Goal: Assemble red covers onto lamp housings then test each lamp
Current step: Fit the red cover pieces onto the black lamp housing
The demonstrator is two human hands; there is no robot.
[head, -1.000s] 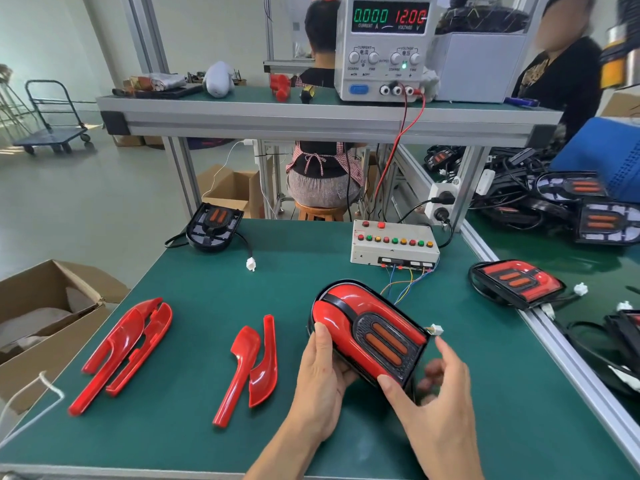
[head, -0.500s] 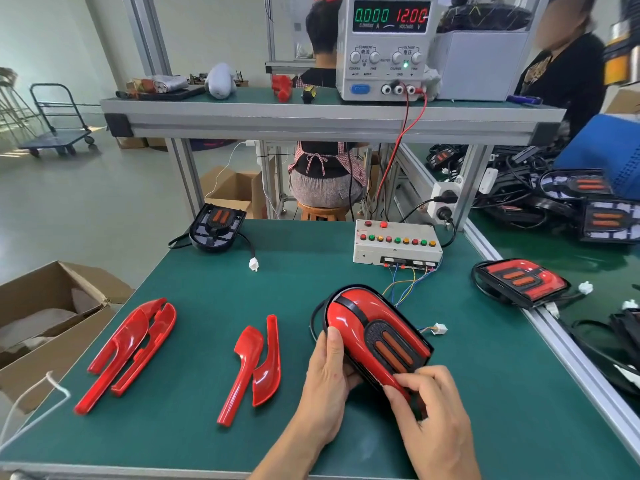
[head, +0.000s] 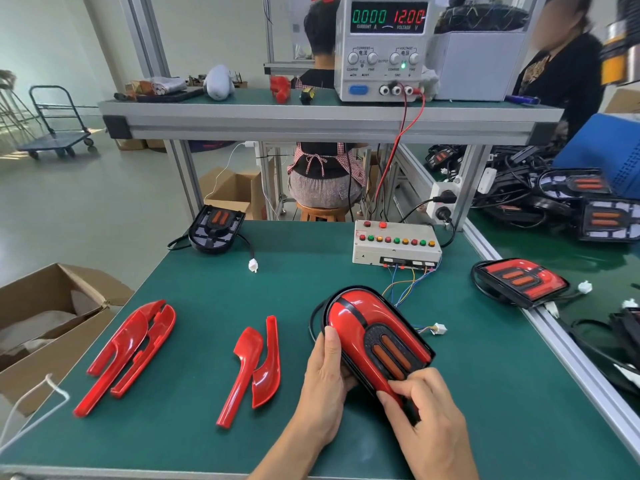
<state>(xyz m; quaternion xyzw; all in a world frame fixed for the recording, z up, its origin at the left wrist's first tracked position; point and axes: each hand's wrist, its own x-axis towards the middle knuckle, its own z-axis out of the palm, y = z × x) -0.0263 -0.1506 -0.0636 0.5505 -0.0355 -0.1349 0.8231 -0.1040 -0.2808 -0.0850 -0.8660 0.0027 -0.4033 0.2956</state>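
Red plastic sits under both hands: the right hand [head: 420,407] pinches the near tip of the red cover [head: 360,336], fingers curled, while the left hand [head: 325,379] grips the lamp housing [head: 398,351] from its left side on the green tabletop [head: 207,282]. Press along the seam evenly, housing steadied, before plugging the white connector [head: 439,329] into the test box [head: 396,245].

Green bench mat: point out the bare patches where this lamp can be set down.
Bare mat lies between the bare housing and the test box, and to the right of the held lamp up to the bench's right rail. The left side is crowded with loose red covers.
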